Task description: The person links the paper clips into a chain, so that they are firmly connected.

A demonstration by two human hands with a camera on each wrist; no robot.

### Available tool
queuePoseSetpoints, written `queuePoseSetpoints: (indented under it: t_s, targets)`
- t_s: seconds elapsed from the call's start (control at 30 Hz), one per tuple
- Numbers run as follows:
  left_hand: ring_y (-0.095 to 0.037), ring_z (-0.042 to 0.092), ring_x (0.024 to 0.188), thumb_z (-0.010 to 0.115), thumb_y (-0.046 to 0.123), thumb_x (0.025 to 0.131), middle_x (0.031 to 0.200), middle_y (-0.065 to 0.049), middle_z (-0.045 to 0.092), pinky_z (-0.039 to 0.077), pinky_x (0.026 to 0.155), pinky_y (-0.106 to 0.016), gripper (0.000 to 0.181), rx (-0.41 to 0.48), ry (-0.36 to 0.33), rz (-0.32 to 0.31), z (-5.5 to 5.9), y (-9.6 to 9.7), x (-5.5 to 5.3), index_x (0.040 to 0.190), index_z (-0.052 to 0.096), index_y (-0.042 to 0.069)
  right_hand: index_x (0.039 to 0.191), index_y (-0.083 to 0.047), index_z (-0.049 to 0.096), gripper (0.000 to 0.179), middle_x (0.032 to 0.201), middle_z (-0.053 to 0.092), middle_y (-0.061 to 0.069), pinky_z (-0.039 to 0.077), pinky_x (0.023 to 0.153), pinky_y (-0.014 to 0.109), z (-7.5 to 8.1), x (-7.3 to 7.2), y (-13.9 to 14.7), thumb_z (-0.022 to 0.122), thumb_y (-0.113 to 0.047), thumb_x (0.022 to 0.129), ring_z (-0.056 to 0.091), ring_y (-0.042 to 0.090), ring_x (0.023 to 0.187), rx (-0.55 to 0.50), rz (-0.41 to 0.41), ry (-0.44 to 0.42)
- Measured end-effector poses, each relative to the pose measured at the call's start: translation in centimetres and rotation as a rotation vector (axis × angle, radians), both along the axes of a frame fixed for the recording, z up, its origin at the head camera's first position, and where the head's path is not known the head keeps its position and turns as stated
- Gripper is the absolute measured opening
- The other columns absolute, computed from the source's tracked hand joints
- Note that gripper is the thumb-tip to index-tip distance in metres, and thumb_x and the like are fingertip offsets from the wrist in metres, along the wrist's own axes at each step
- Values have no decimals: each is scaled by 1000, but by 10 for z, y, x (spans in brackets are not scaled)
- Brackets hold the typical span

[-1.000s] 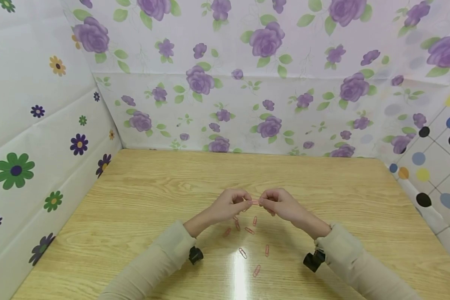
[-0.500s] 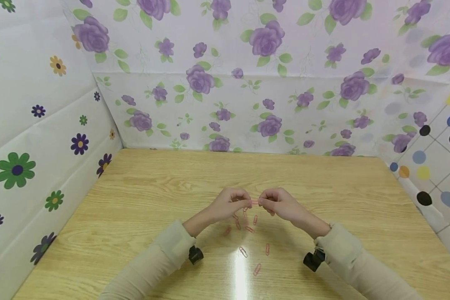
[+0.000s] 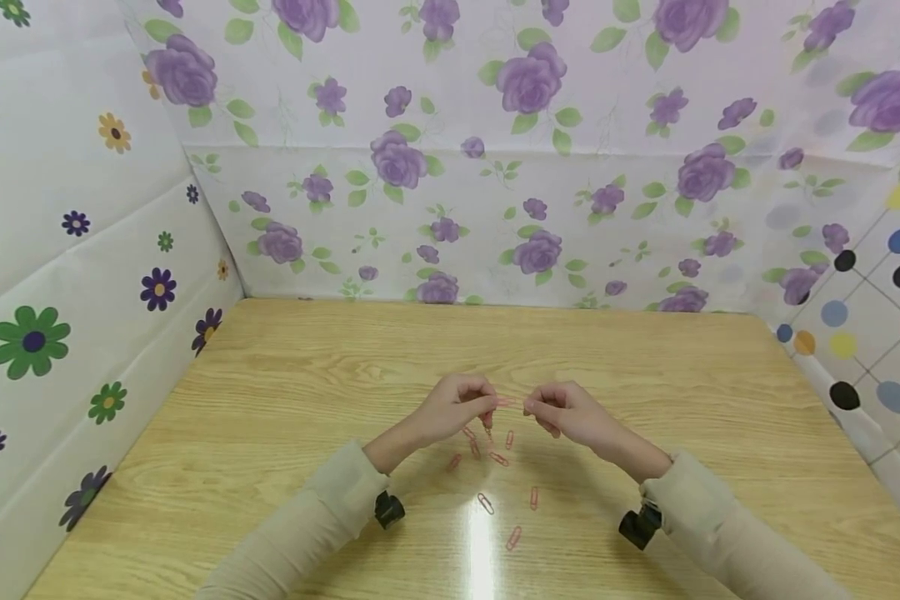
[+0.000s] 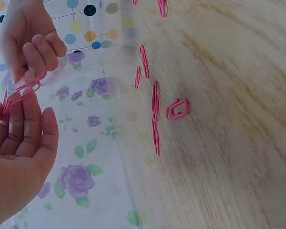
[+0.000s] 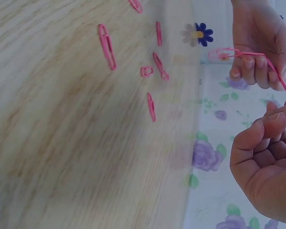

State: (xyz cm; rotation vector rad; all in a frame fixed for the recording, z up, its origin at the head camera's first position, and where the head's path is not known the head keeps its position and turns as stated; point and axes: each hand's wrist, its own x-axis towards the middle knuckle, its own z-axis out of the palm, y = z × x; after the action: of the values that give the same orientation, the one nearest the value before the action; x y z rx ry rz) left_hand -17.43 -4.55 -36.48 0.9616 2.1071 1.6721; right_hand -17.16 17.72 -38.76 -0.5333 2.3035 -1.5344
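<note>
My left hand (image 3: 457, 408) pinches a short chain of linked pink paper clips (image 3: 505, 402) between thumb and fingers, above the table. One clip points toward my right hand (image 3: 570, 410), while others dangle under the left fingers. In the right wrist view the chain (image 5: 252, 53) passes across the left fingers, its end clip (image 5: 280, 78) reaching toward the right fingertips. The right hand, fingers loosely bent, is just beside that end with a small gap and no clip visible in its grasp. In the left wrist view the held clip (image 4: 24, 91) comes close to the right fingers.
Loose pink paper clips lie on the wooden table (image 3: 307, 358), several in a cluster below the hands, including one clip (image 3: 498, 459). Nearer the front are a clip (image 3: 486, 503), another clip (image 3: 534, 498) and a third clip (image 3: 513, 537). Flowered cloth (image 3: 472, 192) rises behind the table.
My right hand has let go of the clip and drawn slightly right, widening the gap between the hands. The left hand keeps the chain, whose dangling part now shows lower beneath it.
</note>
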Motion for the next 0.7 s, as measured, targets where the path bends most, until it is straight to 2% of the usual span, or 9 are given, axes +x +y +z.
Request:
queuePoseSetpoints:
  t_s: [0.13,0.33,0.47,0.57,0.7]
  targets:
    - [-24,55,61,46,0,93,70,-28,55,37,54,-22,19,6,-3,-7,0,-1,0,80,57,-7,91,-1,60,21,57,42,1,36,51,27,-6,3,6,51,-20,94,38,15,51,23,16,-13]
    - [-38,56,63,45,-2,93,68,-26,54,37,55,-22,19,27,7,-25,-2,-2,-1,78,56,-7,94,4,62,18,60,46,3,34,48,24,-17,9,13,59,-12,89,36,9,50,55,47,-4]
    - [-20,52,55,46,0,93,68,-25,55,33,51,-21,20,5,33,-23,-3,-3,-1,77,56,-5,95,6,64,15,64,49,3,35,50,21,-26,13,17,62,-3,83,39,7,53,92,65,34]
    - [-8,43,51,47,1,93,67,-25,55,32,49,-20,20,-10,48,-19,-3,-5,-1,77,57,-4,94,4,66,14,65,48,1,35,51,20,-31,15,19,63,-1,81,40,7,56,109,78,72]
    - [-11,44,51,47,2,94,68,-26,55,32,50,-20,19,-11,44,-22,-3,-6,-1,79,58,-6,94,3,67,15,67,50,0,35,51,20,-37,19,20,66,-1,80,41,7,57,115,107,84]
